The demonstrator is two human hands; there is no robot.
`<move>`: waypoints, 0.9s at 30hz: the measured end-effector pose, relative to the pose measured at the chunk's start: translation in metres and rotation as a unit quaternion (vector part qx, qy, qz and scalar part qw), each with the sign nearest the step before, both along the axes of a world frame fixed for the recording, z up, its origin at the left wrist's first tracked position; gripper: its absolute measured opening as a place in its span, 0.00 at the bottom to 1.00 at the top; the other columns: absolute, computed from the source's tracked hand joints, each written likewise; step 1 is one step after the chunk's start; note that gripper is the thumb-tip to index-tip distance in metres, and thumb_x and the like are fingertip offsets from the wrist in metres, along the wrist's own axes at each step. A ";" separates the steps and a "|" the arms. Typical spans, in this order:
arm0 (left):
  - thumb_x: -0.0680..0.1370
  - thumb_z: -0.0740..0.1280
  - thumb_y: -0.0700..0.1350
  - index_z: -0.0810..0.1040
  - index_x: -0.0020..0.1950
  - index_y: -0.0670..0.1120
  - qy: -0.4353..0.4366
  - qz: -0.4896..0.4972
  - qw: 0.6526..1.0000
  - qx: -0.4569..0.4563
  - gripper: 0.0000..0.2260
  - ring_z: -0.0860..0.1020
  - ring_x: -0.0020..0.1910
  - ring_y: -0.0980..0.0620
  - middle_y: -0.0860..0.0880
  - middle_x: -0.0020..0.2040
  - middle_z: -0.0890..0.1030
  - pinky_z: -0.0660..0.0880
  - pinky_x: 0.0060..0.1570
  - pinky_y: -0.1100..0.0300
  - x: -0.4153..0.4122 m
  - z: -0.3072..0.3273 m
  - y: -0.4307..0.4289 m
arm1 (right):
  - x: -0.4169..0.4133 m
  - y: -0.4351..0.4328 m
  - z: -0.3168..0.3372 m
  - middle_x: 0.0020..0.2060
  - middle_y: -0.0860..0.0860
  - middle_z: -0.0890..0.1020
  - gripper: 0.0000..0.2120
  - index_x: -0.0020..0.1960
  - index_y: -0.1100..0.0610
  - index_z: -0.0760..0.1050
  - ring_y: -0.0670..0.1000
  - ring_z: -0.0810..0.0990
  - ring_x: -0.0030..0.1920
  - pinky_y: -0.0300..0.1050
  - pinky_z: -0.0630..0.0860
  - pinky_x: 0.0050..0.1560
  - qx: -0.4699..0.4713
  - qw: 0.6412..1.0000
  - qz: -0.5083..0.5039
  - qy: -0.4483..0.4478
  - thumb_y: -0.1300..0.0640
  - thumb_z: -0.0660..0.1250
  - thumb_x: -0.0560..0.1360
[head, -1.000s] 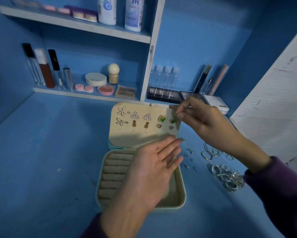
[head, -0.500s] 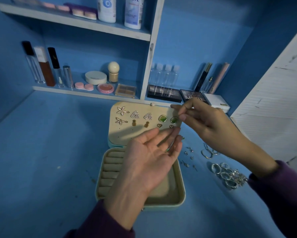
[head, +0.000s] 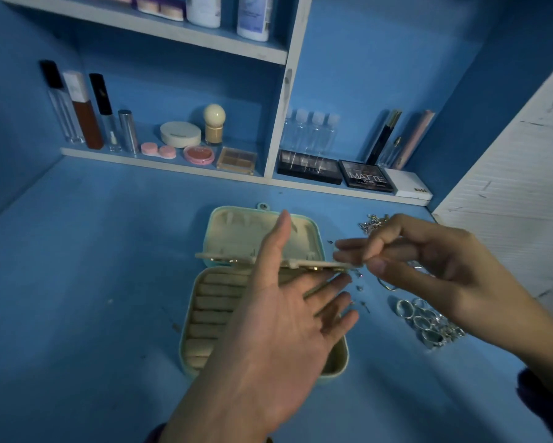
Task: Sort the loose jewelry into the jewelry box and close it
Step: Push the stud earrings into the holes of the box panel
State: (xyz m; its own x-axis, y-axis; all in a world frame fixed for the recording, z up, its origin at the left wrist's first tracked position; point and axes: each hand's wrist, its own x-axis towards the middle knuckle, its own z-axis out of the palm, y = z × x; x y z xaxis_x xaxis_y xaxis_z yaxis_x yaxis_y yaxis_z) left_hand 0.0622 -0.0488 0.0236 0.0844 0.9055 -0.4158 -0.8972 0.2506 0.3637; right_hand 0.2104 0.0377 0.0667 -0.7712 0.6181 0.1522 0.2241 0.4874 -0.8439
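Head view: jewelry box (head: pixel 187 330) lies open on the blue table (head: pixel 77 282), its earring panel (head: pixel 224 258) tipped flat. Left hand (head: pixel 278 321), palm up with fingers straight, reaches under the panel. Right hand (head: pixel 428 260) pinches thumb to forefinger at the panel's right end; whatever it holds is too small to tell. Rings (head: pixel 428 324) lie heaped right of the box.

The jewelry box (head: pixel 211 314) sits on the table (head: pixel 77 282), rings (head: pixel 428 324) right of it, the shelf (head: pixel 160 162) behind.
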 end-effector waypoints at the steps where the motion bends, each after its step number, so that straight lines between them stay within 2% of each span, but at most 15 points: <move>1: 0.57 0.70 0.64 0.81 0.56 0.38 0.003 0.004 1.000 -0.007 0.38 0.78 0.59 0.45 0.40 0.55 0.83 0.73 0.59 0.52 0.003 -0.001 -0.002 | 0.001 -0.001 0.000 0.47 0.47 0.85 0.06 0.45 0.54 0.76 0.45 0.79 0.59 0.39 0.73 0.58 0.001 1.000 0.005 -0.004 0.51 0.65 0.74; 4: 0.56 0.69 0.60 0.80 0.57 0.41 0.003 0.023 0.999 -0.022 0.35 0.77 0.59 0.48 0.43 0.52 0.84 0.73 0.58 0.53 0.012 -0.006 -0.007 | 0.000 0.008 0.000 0.47 0.48 0.85 0.06 0.44 0.56 0.78 0.46 0.80 0.56 0.40 0.75 0.56 -0.002 1.000 -0.022 -0.003 0.54 0.66 0.72; 8: 0.57 0.67 0.58 0.82 0.53 0.42 -0.022 0.043 0.998 -0.027 0.30 0.76 0.59 0.49 0.43 0.51 0.84 0.72 0.58 0.53 0.019 -0.014 -0.012 | -0.010 0.026 -0.006 0.42 0.48 0.84 0.03 0.44 0.56 0.80 0.46 0.82 0.46 0.35 0.75 0.49 0.028 0.996 -0.031 -0.081 0.58 0.68 0.73; 12: 0.61 0.65 0.58 0.84 0.53 0.43 -0.049 0.044 0.998 -0.020 0.27 0.74 0.61 0.49 0.44 0.52 0.84 0.69 0.61 0.51 0.023 -0.019 -0.016 | -0.019 0.035 -0.016 0.39 0.50 0.83 0.03 0.43 0.56 0.80 0.39 0.78 0.36 0.29 0.71 0.39 0.004 0.989 -0.004 -0.148 0.62 0.69 0.73; 18: 0.58 0.66 0.58 0.85 0.51 0.44 -0.064 0.036 0.997 -0.007 0.28 0.73 0.62 0.49 0.44 0.54 0.84 0.68 0.59 0.51 0.024 -0.023 -0.020 | -0.020 0.042 -0.020 0.39 0.47 0.84 0.04 0.43 0.55 0.81 0.44 0.81 0.41 0.33 0.74 0.43 -0.023 0.984 0.024 -0.172 0.63 0.70 0.73; 21: 0.60 0.64 0.59 0.85 0.50 0.46 -0.059 0.036 0.998 0.001 0.26 0.73 0.62 0.50 0.45 0.55 0.83 0.68 0.61 0.51 0.024 -0.023 -0.021 | -0.019 0.042 -0.020 0.39 0.47 0.84 0.02 0.43 0.55 0.82 0.45 0.81 0.40 0.33 0.73 0.42 -0.028 0.984 0.029 -0.172 0.60 0.71 0.72; 25: 0.61 0.64 0.60 0.85 0.50 0.47 -0.059 0.039 0.998 0.002 0.25 0.74 0.61 0.51 0.47 0.56 0.83 0.67 0.63 0.52 0.024 -0.022 -0.021 | -0.019 0.042 -0.020 0.39 0.48 0.84 0.07 0.43 0.55 0.82 0.45 0.81 0.39 0.32 0.73 0.41 -0.039 0.986 0.034 -0.157 0.53 0.70 0.67; 27: 0.61 0.64 0.60 0.85 0.50 0.47 -0.060 0.038 0.997 0.001 0.26 0.73 0.62 0.51 0.47 0.56 0.83 0.67 0.63 0.52 0.024 -0.023 -0.021 | -0.019 0.043 -0.021 0.40 0.48 0.84 0.07 0.43 0.54 0.82 0.47 0.82 0.40 0.34 0.74 0.43 -0.037 0.986 0.036 -0.156 0.52 0.70 0.67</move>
State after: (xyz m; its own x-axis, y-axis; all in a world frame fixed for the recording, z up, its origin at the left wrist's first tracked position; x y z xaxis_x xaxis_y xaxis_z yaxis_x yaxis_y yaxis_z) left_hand 0.0859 -0.0698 0.0009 0.0641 0.9124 -0.4042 -0.9510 0.1786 0.2523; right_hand 0.1915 0.0805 0.0457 -0.8155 0.5608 -0.1434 0.4463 0.4514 -0.7727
